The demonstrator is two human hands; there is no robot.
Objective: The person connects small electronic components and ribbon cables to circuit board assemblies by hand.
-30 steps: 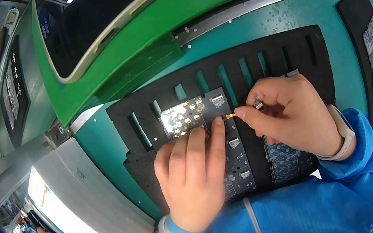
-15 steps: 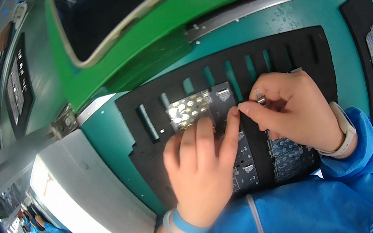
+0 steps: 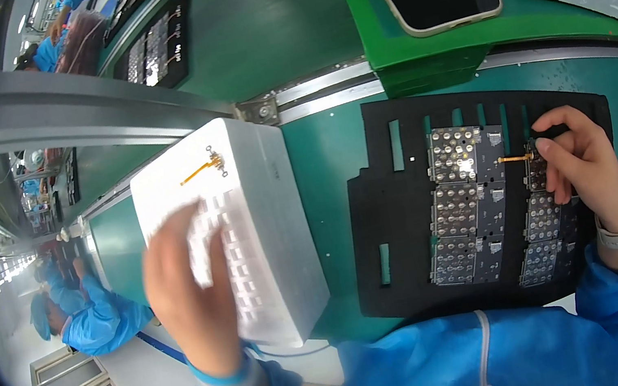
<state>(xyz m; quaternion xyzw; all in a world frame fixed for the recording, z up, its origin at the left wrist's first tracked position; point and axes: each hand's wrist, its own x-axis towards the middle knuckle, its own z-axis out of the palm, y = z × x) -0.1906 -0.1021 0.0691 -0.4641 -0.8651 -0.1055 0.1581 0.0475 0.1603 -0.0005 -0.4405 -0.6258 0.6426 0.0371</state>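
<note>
Head view shows the left hand (image 3: 191,296), blurry, over a white block (image 3: 280,239). Its fingers are spread apart, and a small gold strip (image 3: 198,171) lies on the block just past them. The right hand (image 3: 587,165) is over a black mat (image 3: 381,205) with bent fingers, close to a second gold strip (image 3: 515,158) between two rows of circuit boards (image 3: 457,210). I cannot tell if they pinch anything.
</note>
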